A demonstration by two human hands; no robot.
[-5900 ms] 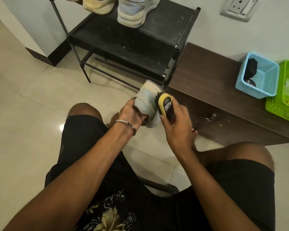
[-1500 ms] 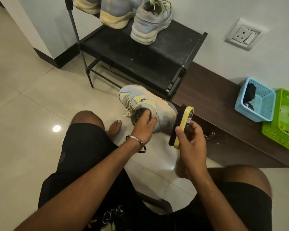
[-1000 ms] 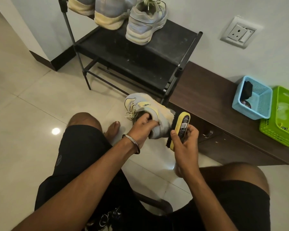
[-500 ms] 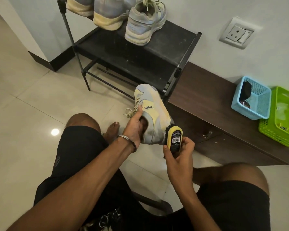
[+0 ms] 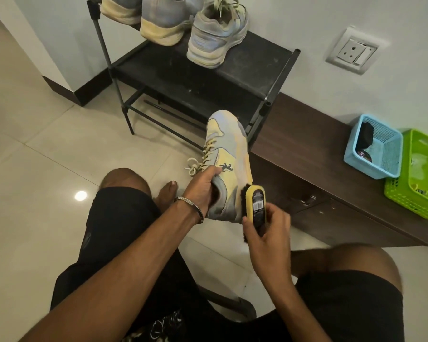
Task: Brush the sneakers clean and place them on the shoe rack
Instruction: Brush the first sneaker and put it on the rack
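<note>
My left hand point(image 5: 203, 191) grips a pale yellow and grey sneaker point(image 5: 229, 154) by its opening, fingers tucked inside, toe pointing away toward the rack. My right hand point(image 5: 267, 233) holds a yellow-backed brush point(image 5: 256, 206) with dark bristles against the sneaker's heel side. The black shoe rack point(image 5: 235, 77) stands straight ahead. On its top shelf sits a matching grey sneaker point(image 5: 215, 38), heel toward me, with two other pale shoes point(image 5: 158, 23) to its left.
A low dark wooden cabinet point(image 5: 314, 149) runs along the wall to the right of the rack. On it stand a blue basket point(image 5: 378, 159) with dark items and a green basket point(image 5: 420, 181). A wall socket point(image 5: 353, 50) is above. My knees and pale floor tiles fill the foreground.
The sneaker has been turned in my left hand from lying sideways to toe pointing away. The brush has moved down to the heel end.
</note>
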